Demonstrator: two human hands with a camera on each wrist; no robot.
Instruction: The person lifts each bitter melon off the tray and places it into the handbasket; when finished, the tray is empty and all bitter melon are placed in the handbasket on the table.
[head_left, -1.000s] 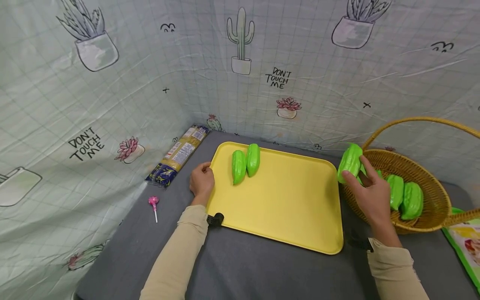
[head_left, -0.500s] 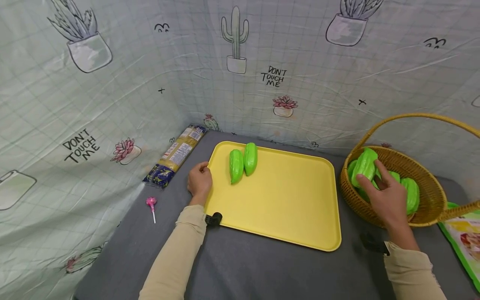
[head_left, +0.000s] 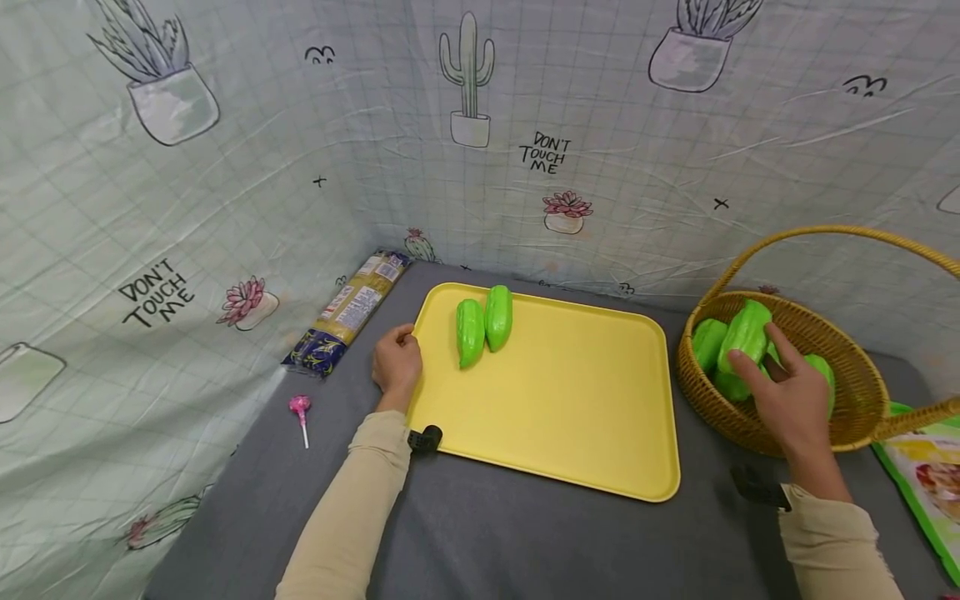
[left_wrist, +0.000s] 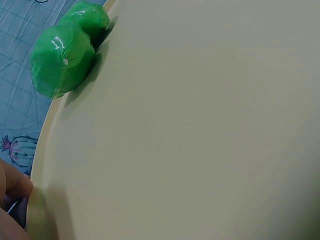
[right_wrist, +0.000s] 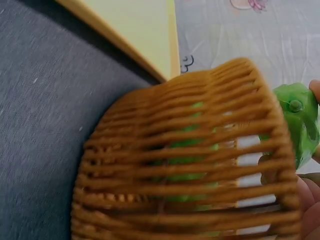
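Observation:
My left hand (head_left: 397, 365) grips the left rim of a yellow tray (head_left: 570, 400), its fingertips at the edge in the left wrist view. Two glossy green star fruits, one (head_left: 470, 333) beside the other (head_left: 498, 318), lie near the tray's far left corner. Over a brown wicker basket (head_left: 855, 392) on the right, my right hand (head_left: 795, 400) holds another ribbed green star fruit (head_left: 746, 335) between thumb and fingers. More star fruits, one of them at the left wall (head_left: 707, 343), sit below it in the basket, partly hidden by the hand.
The basket's tall handle (head_left: 840, 230) arches over it. A spaghetti packet (head_left: 348, 312) and a pink lollipop (head_left: 300, 406) lie left of the tray. Right of the basket is a green-edged bag (head_left: 922, 467). A printed cloth (head_left: 360, 167) hangs behind the grey table (head_left: 525, 542).
My right hand has carried the star fruit rightward, from the tray's right edge to over the basket. The left hand stays at the tray's rim; the view has shifted slightly.

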